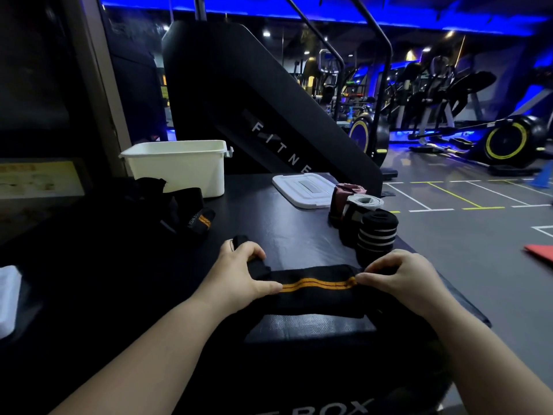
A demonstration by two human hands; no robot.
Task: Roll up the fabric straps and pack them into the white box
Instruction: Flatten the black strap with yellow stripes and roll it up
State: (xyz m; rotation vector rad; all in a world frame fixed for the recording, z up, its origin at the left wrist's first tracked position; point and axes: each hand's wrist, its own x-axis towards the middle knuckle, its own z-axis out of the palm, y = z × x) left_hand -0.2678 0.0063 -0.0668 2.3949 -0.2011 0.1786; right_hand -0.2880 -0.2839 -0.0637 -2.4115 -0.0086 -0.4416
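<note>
A black fabric strap with two orange stripes (317, 290) lies flat across the near edge of the black platform (287, 232). My left hand (239, 272) grips its left end, thumb on the stripe and fingers curled over the far edge. My right hand (398, 277) pinches its right end. The white box (176, 166) stands open at the back left. Three rolled straps stand at the right: a black one with white stripes (377, 235), a black and white one (360, 209) and a dark red one (342, 199).
The white lid (302, 188) lies flat behind the rolls. A heap of unrolled black straps (179, 211), one with orange stripes, sits in front of the box. A large black fitness machine (254, 109) rises behind the platform. The gym floor drops off to the right.
</note>
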